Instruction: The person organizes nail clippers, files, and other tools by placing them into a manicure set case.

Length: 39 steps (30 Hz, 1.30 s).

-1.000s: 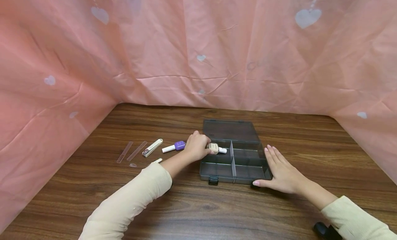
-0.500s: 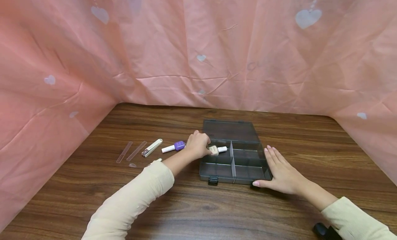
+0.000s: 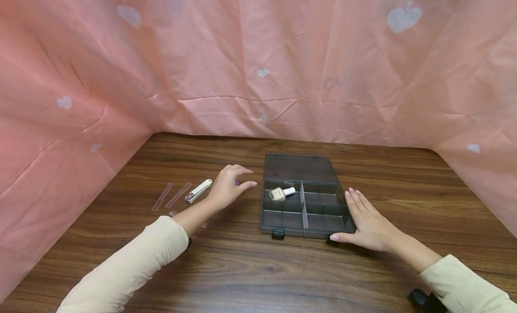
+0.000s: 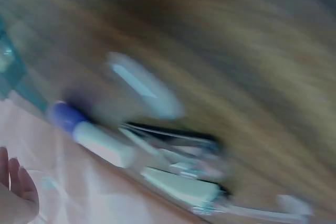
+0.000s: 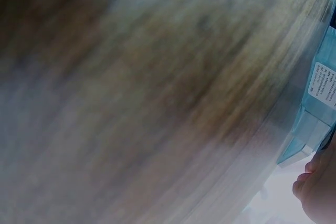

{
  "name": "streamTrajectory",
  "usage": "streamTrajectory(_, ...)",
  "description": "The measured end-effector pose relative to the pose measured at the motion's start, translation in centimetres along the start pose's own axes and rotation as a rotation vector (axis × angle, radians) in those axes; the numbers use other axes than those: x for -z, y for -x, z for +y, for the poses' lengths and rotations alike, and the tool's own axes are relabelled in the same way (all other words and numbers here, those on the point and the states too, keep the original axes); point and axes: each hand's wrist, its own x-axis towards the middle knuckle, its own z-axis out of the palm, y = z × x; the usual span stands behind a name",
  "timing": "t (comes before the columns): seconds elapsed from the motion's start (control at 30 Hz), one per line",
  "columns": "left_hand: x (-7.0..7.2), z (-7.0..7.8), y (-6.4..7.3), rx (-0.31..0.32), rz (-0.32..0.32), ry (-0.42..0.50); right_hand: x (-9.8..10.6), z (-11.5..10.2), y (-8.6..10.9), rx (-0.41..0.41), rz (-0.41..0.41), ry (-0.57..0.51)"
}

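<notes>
A dark see-through divider box (image 3: 325, 223) lies on the table, its lid (image 3: 299, 168) laid back. A bottle of cream nail polish (image 3: 277, 194) with a white cap lies on its side in the back left compartment. My left hand (image 3: 227, 187) is left of the box, thumb and forefinger spread, holding nothing. Behind it a purple nail polish bottle (image 4: 65, 118) is mostly hidden in the head view; its white cap shows in the left wrist view. My right hand (image 3: 369, 223) rests along the box's right side, fingers straight, thumb at the front corner.
A nail clipper (image 3: 198, 191) and two clear strips (image 3: 162, 196) lie on the left of the table. The left wrist view also shows a second clipper (image 4: 176, 148) and a blurred pale piece (image 4: 144, 85). A pink curtain (image 3: 258, 102) hangs around the table.
My left hand has let go of the cream nail polish in the back left compartment and moved left, out of the box. The right hand has stayed at the box's side.
</notes>
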Motion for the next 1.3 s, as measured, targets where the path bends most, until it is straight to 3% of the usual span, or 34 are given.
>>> streamTrajectory(0.17, 0.8, -1.8, 1.3, 0.04, 0.053, 0.044, 0.0, 0.0, 0.0, 0.001, 0.001, 0.0)
streamTrajectory(0.37, 1.4, -3.2, 2.4, 0.1, 0.043, 0.092, 0.0, 0.0, 0.0, 0.006, 0.01, 0.011)
streamTrajectory(0.67, 1.5, -5.1, 4.2, 0.161, 0.022, 0.024, 0.0, 0.0, -0.1, 0.003, 0.007, 0.011)
streamTrajectory(0.93, 1.4, -5.8, 4.9, 0.185, 0.023, -0.064, -0.1, 0.1, 0.0, 0.01, -0.001, 0.006)
streamTrajectory(1.3, 2.0, -6.1, 4.8, 0.247, -0.031, -0.058, -0.1, 0.0, 0.1, 0.001, 0.005, -0.012)
